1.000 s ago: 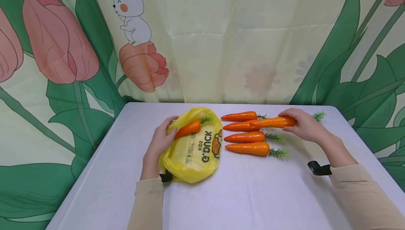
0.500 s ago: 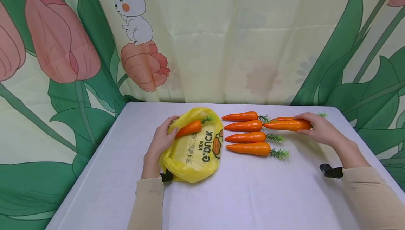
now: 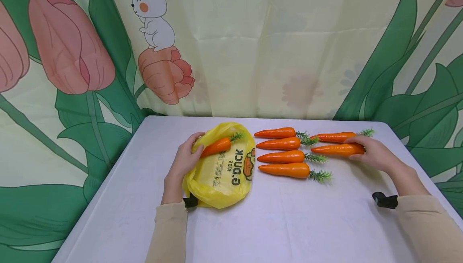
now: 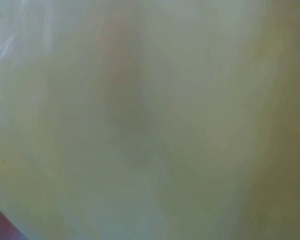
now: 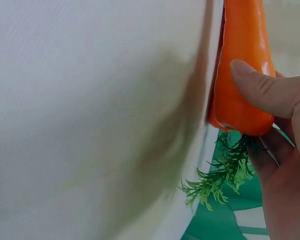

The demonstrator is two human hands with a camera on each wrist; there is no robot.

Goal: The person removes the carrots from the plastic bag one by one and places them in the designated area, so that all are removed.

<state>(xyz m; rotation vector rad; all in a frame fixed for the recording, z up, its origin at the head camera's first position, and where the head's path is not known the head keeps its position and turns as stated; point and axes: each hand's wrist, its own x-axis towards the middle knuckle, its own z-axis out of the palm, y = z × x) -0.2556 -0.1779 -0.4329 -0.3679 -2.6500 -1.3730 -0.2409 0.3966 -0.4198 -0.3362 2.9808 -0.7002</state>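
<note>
My right hand (image 3: 372, 153) grips a toy carrot (image 3: 338, 149) by its thick end, thumb on the near side. In the right wrist view its orange body (image 5: 242, 100) shows with a green top (image 5: 215, 180) hanging below. Just behind it lies another carrot (image 3: 332, 137). My left hand (image 3: 187, 156) holds the left rim of a yellow plastic bag (image 3: 206, 194), whose mouth stands open. One carrot (image 3: 218, 146) lies inside the bag near my left thumb. The left wrist view is filled with blurred yellowish bag film (image 4: 150, 120).
Right of the bag several carrots lie in a column, tips left, among them a top one (image 3: 275, 133) and a bottom one (image 3: 284, 170). A white-covered table (image 3: 282, 222) carries everything. A printed curtain (image 3: 231, 54) hangs along its back edge.
My right hand has moved right and slightly toward me with its carrot, away from the column and beside the carrot at the back right. My left hand and the bag stay put.
</note>
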